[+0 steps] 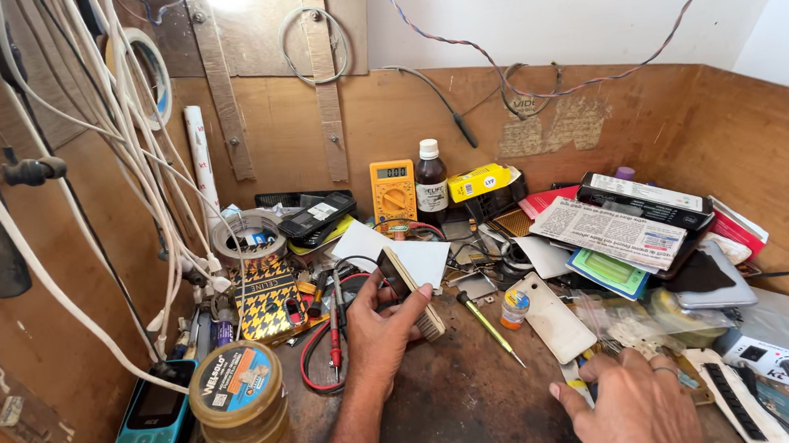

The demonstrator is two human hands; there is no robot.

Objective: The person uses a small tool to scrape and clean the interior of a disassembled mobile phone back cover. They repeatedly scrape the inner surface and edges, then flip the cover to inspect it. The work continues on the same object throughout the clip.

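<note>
My left hand is raised over the middle of the wooden bench and grips a small wooden-backed brush, bristles facing right. Red and black probe leads lie just left of that hand. My right hand rests at the lower right with its fingers down on small items; what lies under the fingers is hidden. A ring shows on one finger. A yellow-handled screwdriver and a white phone back cover lie between the two hands.
A yellow multimeter and a dark bottle stand at the back wall. A solder paste tin and blue keypad phone sit at lower left. White cables hang left; papers and boxes pile right.
</note>
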